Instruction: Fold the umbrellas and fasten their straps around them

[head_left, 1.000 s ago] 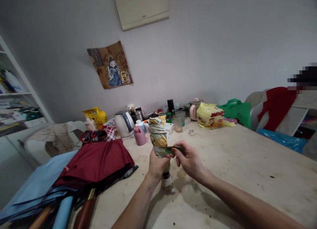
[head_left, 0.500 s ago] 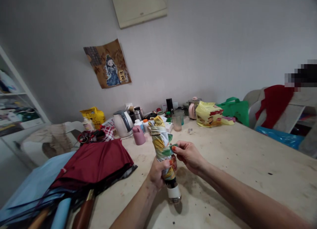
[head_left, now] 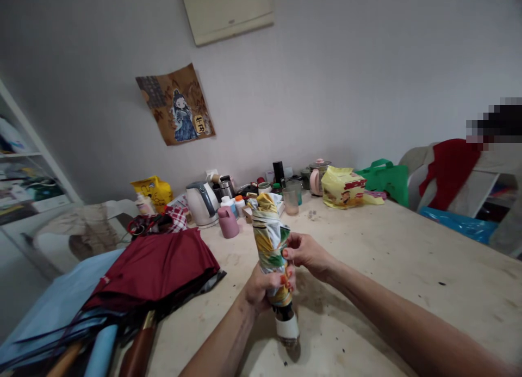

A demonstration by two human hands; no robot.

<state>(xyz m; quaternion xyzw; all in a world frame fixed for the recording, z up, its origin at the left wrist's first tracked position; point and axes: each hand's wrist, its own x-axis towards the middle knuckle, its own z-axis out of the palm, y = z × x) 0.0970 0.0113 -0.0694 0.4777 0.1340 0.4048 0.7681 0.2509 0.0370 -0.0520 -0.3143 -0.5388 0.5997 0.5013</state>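
Note:
A folded umbrella (head_left: 267, 235) with white, yellow and green patterned cloth is held tilted above the table, its white-and-clear handle (head_left: 287, 328) pointing down towards me. My left hand (head_left: 263, 287) is wrapped round the lower part of the cloth, just above the dark shaft. On the umbrella's right side, the thumb and fingers of my right hand (head_left: 308, 252) are closed on the cloth near a green patch; the fingertips behind it are partly hidden.
To the left lie a dark red umbrella (head_left: 159, 263) and a light blue umbrella (head_left: 53, 301). A pink jug (head_left: 228, 222), a kettle (head_left: 200, 204), cups and a yellow bag (head_left: 345, 188) stand along the back. A person in red (head_left: 451, 167) is at the far right.
My right hand has come in against the umbrella's side; the green strap end it was pinching away from the cloth now lies close to it. The umbrella has turned and dropped slightly.

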